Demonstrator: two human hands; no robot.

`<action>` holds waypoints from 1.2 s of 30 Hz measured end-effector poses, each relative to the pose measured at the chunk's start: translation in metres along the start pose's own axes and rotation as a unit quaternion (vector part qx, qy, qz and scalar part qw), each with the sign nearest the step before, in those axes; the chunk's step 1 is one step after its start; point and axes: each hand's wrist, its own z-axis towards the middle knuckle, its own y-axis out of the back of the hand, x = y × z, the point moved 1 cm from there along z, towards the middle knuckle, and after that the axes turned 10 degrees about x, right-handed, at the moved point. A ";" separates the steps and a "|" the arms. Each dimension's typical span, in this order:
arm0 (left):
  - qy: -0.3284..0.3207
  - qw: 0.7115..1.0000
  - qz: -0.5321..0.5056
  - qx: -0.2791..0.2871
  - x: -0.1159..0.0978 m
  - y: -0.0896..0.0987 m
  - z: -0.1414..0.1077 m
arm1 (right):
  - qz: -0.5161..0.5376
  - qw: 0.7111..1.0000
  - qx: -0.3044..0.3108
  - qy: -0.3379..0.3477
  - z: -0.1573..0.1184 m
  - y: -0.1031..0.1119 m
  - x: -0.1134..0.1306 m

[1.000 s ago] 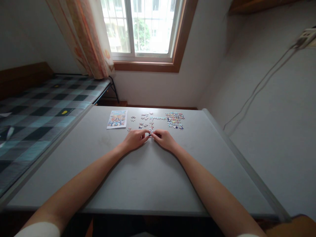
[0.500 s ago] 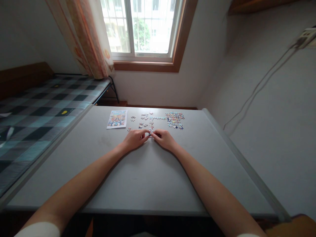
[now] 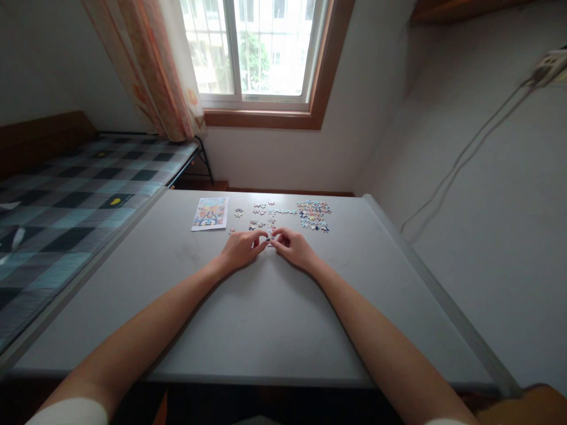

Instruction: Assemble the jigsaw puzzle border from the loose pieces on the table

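My left hand (image 3: 241,249) and my right hand (image 3: 294,248) meet over the near end of a joined strip of jigsaw pieces (image 3: 271,222). The strip runs toward me, and a second row (image 3: 286,211) leads off to the right from its far end. Between the fingertips sits a small dark-and-white jigsaw piece (image 3: 268,239), pinched from the left by finger and thumb. My right fingers are curled with the tips against the same spot; they partly cover it. Loose pieces (image 3: 259,212) lie in small groups just beyond my left hand.
A heap of mixed jigsaw pieces (image 3: 314,213) lies at the back right of the grey table (image 3: 257,330). At the back left is a colourful printed picture sheet (image 3: 209,213). A bed with a checked mattress (image 3: 110,171) stands left, a wall (image 3: 496,195) right.
My fingertips have shifted very slightly at the near end of the strip, and more of the strip's end shows between my hands. The other pieces lie as before.
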 end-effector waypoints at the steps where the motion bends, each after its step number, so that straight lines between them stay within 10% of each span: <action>1: 0.000 1.000 -0.001 0.001 0.000 0.000 0.000 | -0.001 1.000 0.000 0.001 0.000 0.000 0.000; 36: -0.030 0.999 -0.013 0.006 0.004 -0.004 0.000 | -0.007 1.000 0.002 0.004 0.000 -0.001 -0.001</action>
